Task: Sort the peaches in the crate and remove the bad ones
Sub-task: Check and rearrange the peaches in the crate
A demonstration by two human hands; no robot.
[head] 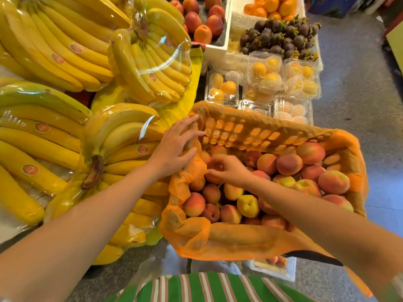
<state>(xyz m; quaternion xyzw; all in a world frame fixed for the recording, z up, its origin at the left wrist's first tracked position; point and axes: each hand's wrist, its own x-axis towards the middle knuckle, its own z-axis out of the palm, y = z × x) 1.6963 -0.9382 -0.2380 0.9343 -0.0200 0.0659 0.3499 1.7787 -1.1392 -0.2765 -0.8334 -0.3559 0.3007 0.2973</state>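
Fruit stall: left hand (180, 141) spread on crate (239, 131) rim; right hand (230, 171) pinches a peach (214, 166).

Fruit shop: wrapped bananas (65, 62) left, mangosteens (281, 38) far, boxed fruit (265, 70), peach crate (250, 131) near.

**Hands and arms: two entries**

1. Left hand (176, 144): I log it lying palm down on the left rim of the crate (250, 131). The fingers are straight and spread, with the fingertips reaching over the rim's inner side. The bare forearm runs in from outside the crate's near left corner.

2. Right hand (231, 171): I log it inside the crate near its left wall, just beside the left hand. Fingers and thumb curl round one peach (214, 167). The bare forearm crosses the crate's near right corner.
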